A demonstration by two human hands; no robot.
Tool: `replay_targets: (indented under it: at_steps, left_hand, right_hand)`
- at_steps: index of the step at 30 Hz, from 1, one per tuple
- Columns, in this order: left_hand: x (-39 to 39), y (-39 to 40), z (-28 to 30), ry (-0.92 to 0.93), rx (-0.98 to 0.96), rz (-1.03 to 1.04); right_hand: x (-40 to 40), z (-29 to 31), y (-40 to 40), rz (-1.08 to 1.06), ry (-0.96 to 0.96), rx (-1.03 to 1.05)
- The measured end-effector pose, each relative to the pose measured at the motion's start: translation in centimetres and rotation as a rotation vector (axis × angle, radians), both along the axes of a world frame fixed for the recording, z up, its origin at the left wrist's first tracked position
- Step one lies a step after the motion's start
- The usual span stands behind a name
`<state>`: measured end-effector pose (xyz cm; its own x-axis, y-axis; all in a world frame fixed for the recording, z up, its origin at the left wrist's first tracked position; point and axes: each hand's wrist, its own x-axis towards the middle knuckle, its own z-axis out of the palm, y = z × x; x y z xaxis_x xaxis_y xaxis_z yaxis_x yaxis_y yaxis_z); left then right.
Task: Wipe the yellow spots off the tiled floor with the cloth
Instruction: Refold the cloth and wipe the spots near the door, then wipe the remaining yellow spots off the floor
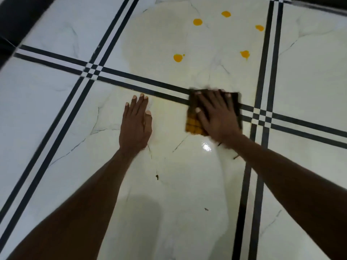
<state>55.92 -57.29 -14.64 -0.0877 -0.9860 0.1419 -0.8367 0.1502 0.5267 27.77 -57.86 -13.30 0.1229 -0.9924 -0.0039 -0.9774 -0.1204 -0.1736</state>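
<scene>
The right hand (216,117) presses flat, fingers (203,102) spread, on a folded dark cloth (193,126) lying over the black grout-line stripes (142,87) between 2 tiles; the left hand (136,124) rests open and flat on the tiled floor (56,113) just beside it, grasping nothing. 5 yellow spots (197,22) sit untouched on the far tile, well apart from the cloth. The cloth's near corner is already stained yellow, so the main risk is probably smearing pigment across clean tile or into the stripes rather than lifting it. The glossy floor looks damp, so the bracing palm could slip. A few small dark specks (157,177) lie near the arms; nothing blocks the reach.
</scene>
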Motion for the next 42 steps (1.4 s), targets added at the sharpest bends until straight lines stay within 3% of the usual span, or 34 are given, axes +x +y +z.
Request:
replay_targets:
  at_steps: [2, 4, 7, 9, 11, 15, 18, 20, 23, 26, 29, 34, 38, 42]
  left_hand:
    - [0.1, -0.1, -0.2, -0.022, -0.003, -0.009]
    - [0.1, -0.1, -0.2, -0.058, 0.002, -0.015]
    - [0.0, 0.1, 0.1, -0.075, 0.002, -0.025]
    - [0.0, 0.1, 0.1, -0.061, 0.004, -0.023]
    - [0.2, 0.1, 0.0, -0.034, 0.01, -0.008]
    - [0.1, 0.2, -0.5, -0.002, 0.0, -0.004]
    - [0.1, -0.2, -0.5, -0.015, 0.003, -0.01]
    - [0.2, 0.0, -0.6, -0.037, 0.009, -0.004]
    - [-0.9, 0.9, 0.0, -0.017, 0.029, 0.027]
    - [-2.5, 2.0, 0.5, 0.059, 0.078, -0.005]
    - [-3.4, 3.0, 0.9, 0.034, 0.08, -0.1]
    - [-6.5, 1.8, 2.1, 0.027, 0.166, -0.076]
    - [-10.2, 0.8, 4.0, -0.001, 0.199, 0.104]
    - [-11.4, 0.0, 6.2, 0.283, 0.314, 0.14]
  right_hand:
    - [-3.1, 0.4, 2.3, -0.192, -0.053, 0.012]
    - [-1.0, 1.0, 8.1, -0.288, -0.033, 0.054]
    - [6.7, 1.3, 14.9, 0.01, -0.048, 0.118]
    - [9.5, 0.6, 12.1, 0.168, -0.088, 0.088]
    - [9.4, 0.2, 5.7, 0.178, -0.083, 0.044]
    - [1.5, -0.4, -2.7, -0.145, -0.023, 0.054]
    - [-3.3, -0.4, 0.9, -0.37, -0.078, 0.016]
    - [-0.9, -0.1, 7.1, -0.438, -0.045, 0.009]
    - [6.1, -0.1, 14.5, -0.21, -0.062, 0.057]
    - [9.4, -0.3, 11.2, -0.009, -0.122, 0.06]
    - [7.9, -0.1, 5.7, 0.074, -0.146, 0.1]
    - [2.9, 2.1, 4.3, 0.0, -0.388, 0.11]
    - [0.4, 3.9, 3.9, -0.108, -0.367, 0.194]
    - [0.2, 5.5, 2.5, -0.155, -0.275, 0.305]
